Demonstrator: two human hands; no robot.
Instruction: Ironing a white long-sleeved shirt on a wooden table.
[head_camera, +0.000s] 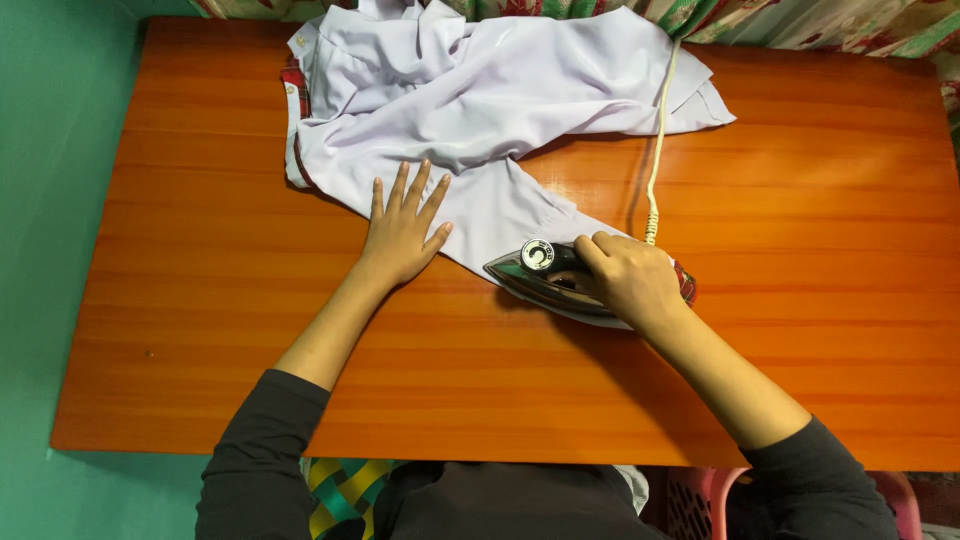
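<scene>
Ironing under way: right hand (628, 280), fingers clamped on iron (545, 275), presses near sleeve end of white shirt (470, 90). Left hand (403, 232), fingers apart, flattens sleeve on orange table (200, 300). Shirt body far, bunched, creased: most work left, by my judgement.

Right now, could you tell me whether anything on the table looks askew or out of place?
Only the white shirt: apart from the sleeve under the iron, it lies bunched and creased at the far edge of the table. The left hand presses the sleeve flat; the right hand grips the iron. The cord trails across the shirt.
</scene>
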